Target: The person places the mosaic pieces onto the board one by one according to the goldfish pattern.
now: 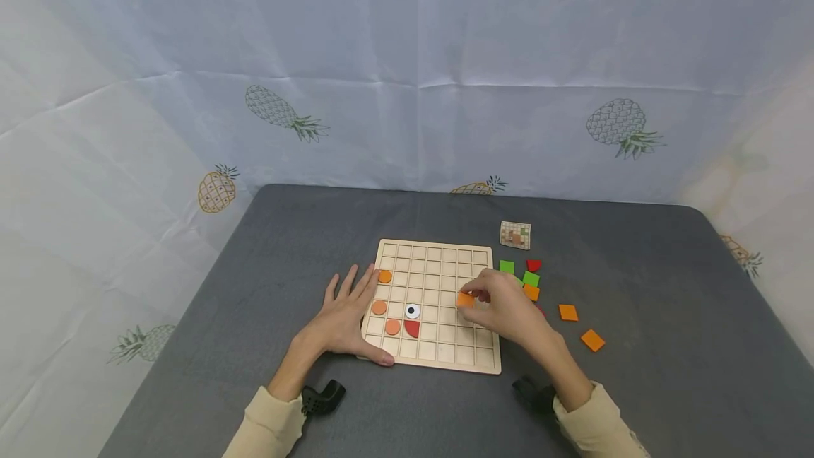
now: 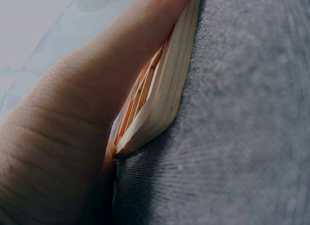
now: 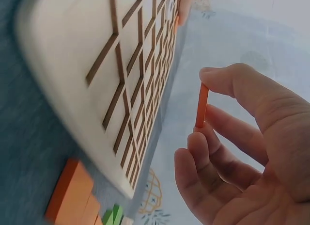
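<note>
A light wooden grid board (image 1: pixel 439 281) lies on the dark table. My left hand (image 1: pixel 343 320) rests along its left side, fingers spread and straight, with the thumb at the near edge. In the left wrist view the thumb lies against the board's edge (image 2: pixel 167 96). Between thumb and fingertips, my right hand (image 1: pixel 509 306) pinches an orange square tile (image 3: pixel 202 106), held above the board's right half. On the board's left part are an orange disc (image 1: pixel 384 276), two paler orange discs (image 1: pixel 392 327), a white disc with a black dot (image 1: pixel 412 312) and a red quarter-round tile (image 1: pixel 412 329).
Right of the board lie green tiles (image 1: pixel 506 266), a red tile (image 1: pixel 533 266) and several orange tiles (image 1: pixel 568 312), some partly behind my right hand. A small patterned card (image 1: pixel 515 235) sits beyond them. A pineapple-print cloth (image 1: pixel 407 133) hangs behind the table.
</note>
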